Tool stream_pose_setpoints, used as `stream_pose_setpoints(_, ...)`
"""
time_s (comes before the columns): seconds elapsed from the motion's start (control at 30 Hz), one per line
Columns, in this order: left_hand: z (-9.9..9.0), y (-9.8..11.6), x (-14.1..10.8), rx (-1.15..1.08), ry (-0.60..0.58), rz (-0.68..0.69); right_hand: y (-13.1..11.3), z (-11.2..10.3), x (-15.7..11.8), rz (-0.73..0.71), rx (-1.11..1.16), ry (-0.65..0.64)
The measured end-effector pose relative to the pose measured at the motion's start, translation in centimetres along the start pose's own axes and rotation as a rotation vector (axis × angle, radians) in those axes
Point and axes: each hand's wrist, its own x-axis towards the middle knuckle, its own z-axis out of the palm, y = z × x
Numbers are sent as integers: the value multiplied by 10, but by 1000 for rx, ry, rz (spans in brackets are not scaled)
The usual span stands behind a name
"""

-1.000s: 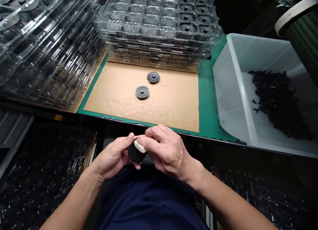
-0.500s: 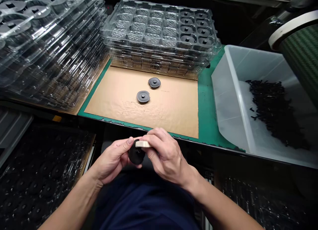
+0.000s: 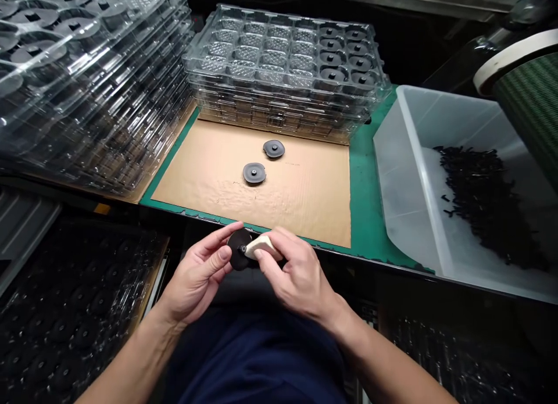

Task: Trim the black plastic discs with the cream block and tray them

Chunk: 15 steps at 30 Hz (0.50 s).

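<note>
Between the thumb and fingers of my left hand (image 3: 203, 273) a round black disc (image 3: 236, 254) with a small raised hub is held up, its hub side turned toward my right. My right hand (image 3: 296, 270) pinches a flat cream-coloured block (image 3: 265, 248), narrow at one end. That narrow end meets the disc close to its hub. Two similar dark discs lie on the brown cardboard sheet beyond my hands: a nearer disc (image 3: 254, 173) and a farther disc (image 3: 274, 149).
Clear plastic trays (image 3: 279, 61) are stacked behind the cardboard (image 3: 305, 195), with dark discs in the right-hand pockets. A taller tray stack (image 3: 100, 96) stands left. At right, a translucent bin (image 3: 405, 177) holds small black pieces (image 3: 483, 200); a green-patterned cylinder (image 3: 532, 96) overhangs it.
The cream block has turned so its broad face shows, and its tip now sits by the hub. The disc has tilted, and my left fingers have stretched out along its edge.
</note>
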Motion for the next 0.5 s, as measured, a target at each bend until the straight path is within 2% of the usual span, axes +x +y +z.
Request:
stream_pose_setpoints(0.07, -4, 3, 1, -4, -73, -95, 0, -3, 0, -118, -123, -15)
stream_pose_setpoints(0.17, -6, 4, 3, 9, -135, -148, 1, -7, -2, -187, -216, -69)
stream_pose_setpoints(0.3, -5, 0, 6, 37, -163, -229, 2, -11, -3, -234, -278, -69)
stream_pose_setpoints(0.5, -9, -9, 5, -49, -138, -400, 7, -12, 3, -395, -305, -125)
